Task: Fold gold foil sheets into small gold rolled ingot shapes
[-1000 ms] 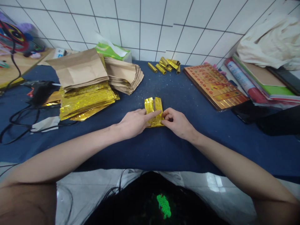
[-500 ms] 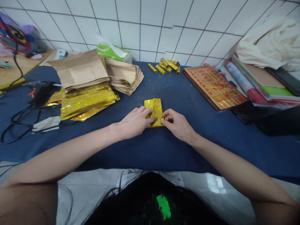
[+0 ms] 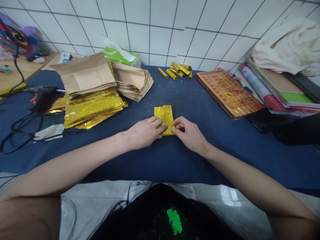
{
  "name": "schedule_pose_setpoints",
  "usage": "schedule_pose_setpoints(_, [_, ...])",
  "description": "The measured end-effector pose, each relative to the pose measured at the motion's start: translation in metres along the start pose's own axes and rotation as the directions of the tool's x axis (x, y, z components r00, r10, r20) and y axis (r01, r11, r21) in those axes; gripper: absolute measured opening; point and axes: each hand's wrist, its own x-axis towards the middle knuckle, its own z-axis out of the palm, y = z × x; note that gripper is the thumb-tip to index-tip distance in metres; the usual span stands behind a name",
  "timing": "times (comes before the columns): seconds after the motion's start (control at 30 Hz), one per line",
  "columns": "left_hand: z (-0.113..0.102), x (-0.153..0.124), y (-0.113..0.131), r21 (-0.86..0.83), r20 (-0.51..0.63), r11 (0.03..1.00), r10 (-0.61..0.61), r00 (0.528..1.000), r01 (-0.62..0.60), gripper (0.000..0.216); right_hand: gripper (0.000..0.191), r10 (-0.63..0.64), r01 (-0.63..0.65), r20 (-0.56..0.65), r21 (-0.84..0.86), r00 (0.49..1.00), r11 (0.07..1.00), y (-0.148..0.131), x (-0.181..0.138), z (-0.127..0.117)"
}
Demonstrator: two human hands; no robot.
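change: flaps of folded gold foil paper (image 3: 166,116) now closed.
left hand (image 3: 143,133): one, fingers spread, pressing it flat.
right hand (image 3: 188,132): one, pinching its corner.

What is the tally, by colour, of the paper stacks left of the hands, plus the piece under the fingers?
Brown paper stacks: 2, the flat stack and the fanned stack
Gold foil pile: 1
Folded gold piece, touched by left hand and right hand: 1
Total: 4
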Motion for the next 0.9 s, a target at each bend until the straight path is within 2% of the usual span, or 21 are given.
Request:
schedule_pose_setpoints(0.17, [0.002,0.0,0.002,0.031,0.019,0.999,-0.014,1.0,0.013,0.04,0.008,-0.012,0.01,-0.02,-0.092,1.0,0.996,-0.001,0.0,0.001])
schedule_pose_setpoints(0.3, [0.003,-0.001,0.002,0.038,0.025,0.999,-0.015,1.0,0.014,0.041,0.008,-0.048,0.044,-0.01,-0.235,0.999,0.971,0.002,-0.001,0.004])
schedule_pose_setpoints(0.37, [0.003,-0.001,0.002,0.034,0.017,0.999,-0.012,1.0,0.012,0.041,0.007,-0.104,0.09,-0.018,-0.366,0.994,0.926,0.004,-0.003,0.005])
schedule_pose_setpoints(0.43, [0.003,-0.001,0.002,0.028,0.006,1.0,-0.013,1.0,0.013,0.041,0.013,-0.199,0.156,-0.027,-0.522,0.98,0.839,0.004,-0.006,0.004])
schedule_pose_setpoints(0.5, [0.004,-0.001,0.002,0.026,-0.004,0.999,-0.022,1.0,0.022,0.04,0.019,-0.325,0.234,-0.027,-0.636,0.945,0.735,0.001,-0.011,0.003])
schedule_pose_setpoints(0.57, [0.005,-0.001,0.002,0.021,-0.009,0.999,-0.033,0.999,0.033,0.038,0.022,-0.468,0.347,0.004,-0.676,0.884,0.65,-0.003,-0.018,0.001])
schedule_pose_setpoints(0.67, [0.006,0.0,0.002,0.016,-0.01,0.999,-0.037,0.999,0.037,0.033,0.03,-0.615,0.554,0.15,-0.63,0.774,0.544,-0.01,-0.031,0.004])
schedule_pose_setpoints(0.7, [0.006,0.0,0.002,0.017,-0.01,0.999,-0.034,0.999,0.034,0.033,0.037,-0.62,0.587,0.195,-0.617,0.76,0.524,-0.011,-0.034,0.006])
schedule_pose_setpoints(0.8, [0.007,0.0,0.002,0.025,-0.013,0.999,-0.026,1.0,0.026,0.034,0.056,-0.544,0.571,0.265,-0.627,0.796,0.529,-0.011,-0.043,0.01])
schedule_pose_setpoints(0.9, [0.006,-0.001,0.003,0.038,-0.011,0.999,-0.03,0.999,0.03,0.039,0.064,-0.459,0.514,0.275,-0.658,0.845,0.551,-0.007,-0.046,0.009])
